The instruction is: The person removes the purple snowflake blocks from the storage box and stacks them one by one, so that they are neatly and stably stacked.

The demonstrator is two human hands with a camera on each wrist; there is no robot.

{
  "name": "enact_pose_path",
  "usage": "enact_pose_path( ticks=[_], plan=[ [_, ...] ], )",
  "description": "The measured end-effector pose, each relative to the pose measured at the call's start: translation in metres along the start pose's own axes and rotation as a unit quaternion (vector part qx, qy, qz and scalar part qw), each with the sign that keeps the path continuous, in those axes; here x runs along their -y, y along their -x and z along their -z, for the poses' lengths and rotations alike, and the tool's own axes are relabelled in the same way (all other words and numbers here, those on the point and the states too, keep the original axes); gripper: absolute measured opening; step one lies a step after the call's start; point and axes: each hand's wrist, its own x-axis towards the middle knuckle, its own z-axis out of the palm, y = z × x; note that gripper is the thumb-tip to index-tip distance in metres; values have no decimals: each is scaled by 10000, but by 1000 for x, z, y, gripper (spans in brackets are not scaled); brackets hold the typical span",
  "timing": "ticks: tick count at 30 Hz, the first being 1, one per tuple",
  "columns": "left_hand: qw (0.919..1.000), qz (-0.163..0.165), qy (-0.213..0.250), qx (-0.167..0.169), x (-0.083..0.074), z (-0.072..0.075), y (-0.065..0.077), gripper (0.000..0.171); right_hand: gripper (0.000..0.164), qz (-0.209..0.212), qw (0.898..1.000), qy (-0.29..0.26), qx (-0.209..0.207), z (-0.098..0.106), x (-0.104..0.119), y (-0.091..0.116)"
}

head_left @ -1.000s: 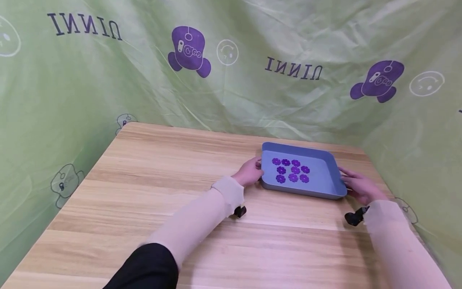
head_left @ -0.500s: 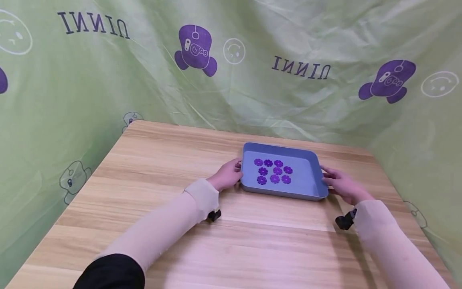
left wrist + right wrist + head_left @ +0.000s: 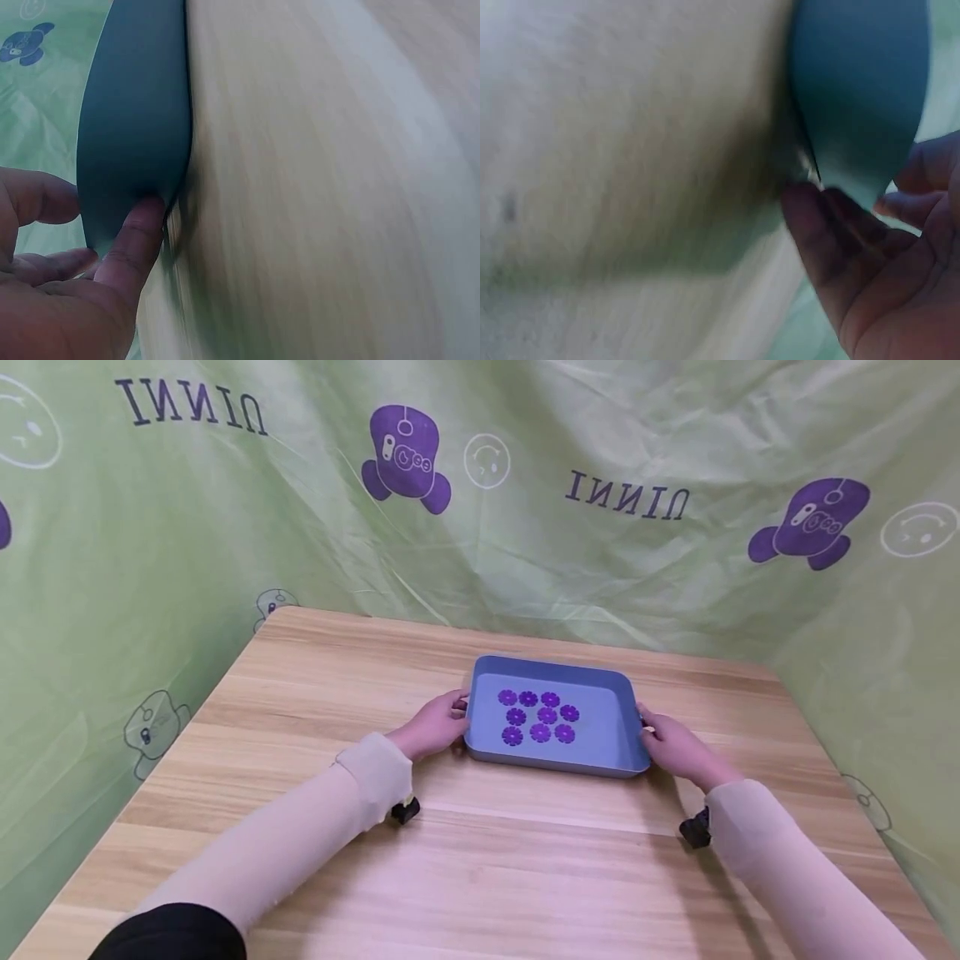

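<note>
A shallow blue rectangular tray is held between my two hands towards the back of the table. Several purple flower-shaped discs lie flat in its left and middle part. My left hand grips the left short side; in the left wrist view, fingertips press the outer wall near its lower edge. On the opposite short side, my right hand grips the tray, with digits at the rim and under the bottom edge of the wall in the right wrist view.
The wood-grain table extends in front of the tray and to both sides. A green printed curtain hangs close behind the table's back edge and along its sides. A black wrist camera sits below the left cuff, another black camera below the right.
The tray has slid left across the table with both hands on its short sides. The purple discs have kept their arrangement inside it. The head view has turned slightly.
</note>
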Motion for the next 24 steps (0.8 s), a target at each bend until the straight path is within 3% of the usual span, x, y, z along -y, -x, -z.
enact_pose_path(
  ticks=[2, 4, 9, 12, 15, 19, 24],
  plan=[
    [10000, 6, -91, -20, 3, 7, 5, 62, 53, 298, 9970, 692, -153, -6, 8, -2],
    [9998, 60, -166, -53, 6, 13, 9, 61, 53, 415, 9934, 1048, -191, -11, 15, -2],
    [9996, 220, -143, -70, 14, 22, 17, 61, 70, 49, 9888, 1491, 28, -20, 27, -3],
    [9997, 235, -95, -74, 17, 24, 21, 61, 93, -132, 9870, 1595, 142, -26, 28, -3],
    [9998, 184, -104, -55, 18, 24, 22, 61, 111, -38, 9865, 1630, 149, -31, 27, -3],
    [9998, 166, -124, -65, 18, 26, 23, 61, 122, 115, 9850, 1720, 86, -33, 27, 0],
    [9996, 233, -89, -120, 17, 29, 28, 61, 129, 20, 9836, 1798, 145, -35, 33, 1]
  ],
)
